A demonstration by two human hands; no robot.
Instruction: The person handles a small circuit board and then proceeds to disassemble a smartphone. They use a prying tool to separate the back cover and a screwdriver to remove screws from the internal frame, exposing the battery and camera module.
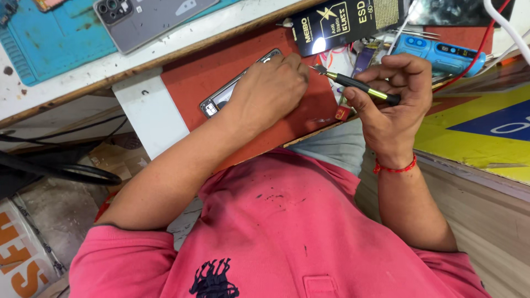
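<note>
We look from our one head camera steeply down, close over both hands and the red surface beneath them.

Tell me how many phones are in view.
2. One phone lies on the red mat, partly hidden under the left hand. The other phone lies at the top, on the blue mat.

Count: 2 phones, one on the red mat under the left hand, one grey on the blue mat. 2 mats. 1 blade tool, in the right hand. 1 black packet. 1 blue device. 1 red wire, 1 white cable. 1 red wrist thread. 2 hands.
</note>
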